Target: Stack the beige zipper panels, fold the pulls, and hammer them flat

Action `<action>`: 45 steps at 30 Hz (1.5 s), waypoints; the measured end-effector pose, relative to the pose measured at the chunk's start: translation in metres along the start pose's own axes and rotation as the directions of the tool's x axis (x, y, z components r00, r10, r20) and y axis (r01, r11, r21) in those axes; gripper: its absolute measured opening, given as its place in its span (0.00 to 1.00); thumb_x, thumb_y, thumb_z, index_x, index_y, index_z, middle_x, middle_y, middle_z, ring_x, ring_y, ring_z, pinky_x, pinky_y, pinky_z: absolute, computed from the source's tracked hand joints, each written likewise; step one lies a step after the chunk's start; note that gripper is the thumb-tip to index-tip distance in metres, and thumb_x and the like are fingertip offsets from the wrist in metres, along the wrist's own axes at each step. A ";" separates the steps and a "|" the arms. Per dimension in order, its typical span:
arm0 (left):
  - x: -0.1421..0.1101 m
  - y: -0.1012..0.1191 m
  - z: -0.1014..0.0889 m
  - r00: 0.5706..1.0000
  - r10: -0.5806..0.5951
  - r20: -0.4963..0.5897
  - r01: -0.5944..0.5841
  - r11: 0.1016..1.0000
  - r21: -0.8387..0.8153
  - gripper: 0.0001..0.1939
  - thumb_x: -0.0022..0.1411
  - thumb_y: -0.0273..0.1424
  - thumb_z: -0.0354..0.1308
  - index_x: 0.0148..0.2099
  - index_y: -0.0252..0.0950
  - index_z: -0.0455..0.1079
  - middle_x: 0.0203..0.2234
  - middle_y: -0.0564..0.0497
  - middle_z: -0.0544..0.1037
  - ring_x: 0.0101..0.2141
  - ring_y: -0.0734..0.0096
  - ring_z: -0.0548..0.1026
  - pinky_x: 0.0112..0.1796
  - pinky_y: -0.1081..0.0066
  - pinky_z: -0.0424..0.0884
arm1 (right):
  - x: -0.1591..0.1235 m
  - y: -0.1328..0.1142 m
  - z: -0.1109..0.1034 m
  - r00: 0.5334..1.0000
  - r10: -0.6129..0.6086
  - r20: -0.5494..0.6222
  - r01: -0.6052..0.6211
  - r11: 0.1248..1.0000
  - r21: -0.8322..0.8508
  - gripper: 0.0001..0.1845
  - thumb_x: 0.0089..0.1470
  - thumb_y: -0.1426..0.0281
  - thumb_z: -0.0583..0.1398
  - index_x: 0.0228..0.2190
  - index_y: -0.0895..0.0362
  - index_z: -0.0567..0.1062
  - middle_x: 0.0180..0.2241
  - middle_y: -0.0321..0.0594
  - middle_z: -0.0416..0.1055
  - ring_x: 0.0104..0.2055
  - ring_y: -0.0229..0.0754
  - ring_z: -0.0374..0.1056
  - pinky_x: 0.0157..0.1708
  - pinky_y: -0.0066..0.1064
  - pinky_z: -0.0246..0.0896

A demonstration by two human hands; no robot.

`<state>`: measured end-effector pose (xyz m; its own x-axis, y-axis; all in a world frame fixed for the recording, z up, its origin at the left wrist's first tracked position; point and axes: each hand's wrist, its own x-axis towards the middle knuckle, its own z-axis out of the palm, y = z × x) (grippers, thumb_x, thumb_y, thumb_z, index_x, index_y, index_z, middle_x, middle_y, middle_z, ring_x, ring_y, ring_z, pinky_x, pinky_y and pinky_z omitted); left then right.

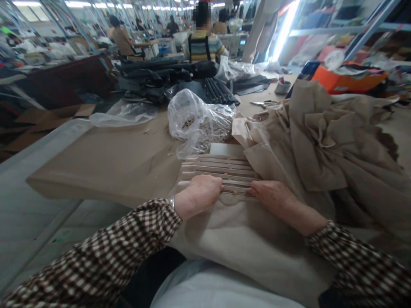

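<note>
Across the table's front edge lies a layered pile of beige garments (250,231), its folded bands (221,164) lined up in rows, with small metallic fasteners down the middle. My left hand (205,188) is closed on the left part of the nearest band, fingers curled and partly hidden. On the same band's right part, my right hand (271,192) pinches the cloth between thumb and fingers. The stretch between both hands looks straight, with a rounded tab of cloth below it. Just behind the rows sits a pale flat piece (226,149).
A clear plastic bag (195,115) stands behind the rows. Crumpled beige cloth (321,141) is heaped at right, near scissors (265,103) and a small cup (282,87). Dark garments (160,81) are piled at the back. An orange box (349,81) is far right; people sit beyond.
</note>
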<state>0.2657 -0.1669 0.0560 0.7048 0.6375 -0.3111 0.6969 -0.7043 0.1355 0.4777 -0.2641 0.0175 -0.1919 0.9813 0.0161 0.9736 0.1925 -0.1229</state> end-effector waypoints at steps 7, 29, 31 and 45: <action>-0.004 0.010 0.011 0.995 0.016 -0.098 -0.008 0.997 0.081 0.13 0.68 0.25 0.45 0.41 0.30 0.72 0.34 0.39 0.78 0.37 0.52 0.77 0.38 0.58 0.71 | 0.013 0.006 0.006 0.995 -0.012 0.096 0.018 0.998 -0.063 0.12 0.65 0.66 0.56 0.31 0.57 0.73 0.28 0.42 0.76 0.31 0.44 0.74 0.27 0.30 0.55; -0.030 0.045 0.059 0.960 0.265 -0.093 -0.242 0.948 0.207 0.29 0.61 0.14 0.44 0.63 0.28 0.64 0.62 0.33 0.63 0.58 0.47 0.67 0.56 0.49 0.67 | 0.013 0.098 -0.047 0.879 0.379 -0.290 -0.434 0.887 -0.158 0.26 0.57 0.71 0.57 0.57 0.63 0.66 0.62 0.57 0.57 0.60 0.61 0.55 0.56 0.51 0.56; -0.030 0.045 0.060 0.958 0.273 -0.090 -0.248 0.944 0.217 0.30 0.60 0.13 0.44 0.64 0.28 0.63 0.62 0.33 0.62 0.59 0.47 0.66 0.56 0.50 0.66 | 0.013 0.100 -0.051 0.873 0.404 -0.274 -0.476 0.828 -0.296 0.26 0.57 0.71 0.57 0.57 0.61 0.67 0.62 0.56 0.58 0.57 0.63 0.57 0.51 0.51 0.59; -0.028 0.042 0.070 0.945 0.299 -0.136 -0.257 0.931 0.260 0.32 0.58 0.12 0.44 0.63 0.28 0.64 0.61 0.32 0.64 0.58 0.45 0.67 0.55 0.50 0.68 | 0.014 0.092 -0.062 0.977 0.210 0.026 -0.179 0.884 -0.431 0.15 0.62 0.77 0.50 0.39 0.57 0.77 0.45 0.49 0.74 0.52 0.52 0.64 0.51 0.44 0.54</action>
<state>0.2662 -0.2362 0.0042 0.8920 0.4341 -0.1258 0.4328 -0.9007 -0.0389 0.5719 -0.2320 0.0684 0.0139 0.9993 -0.0356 0.9487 -0.0019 0.3163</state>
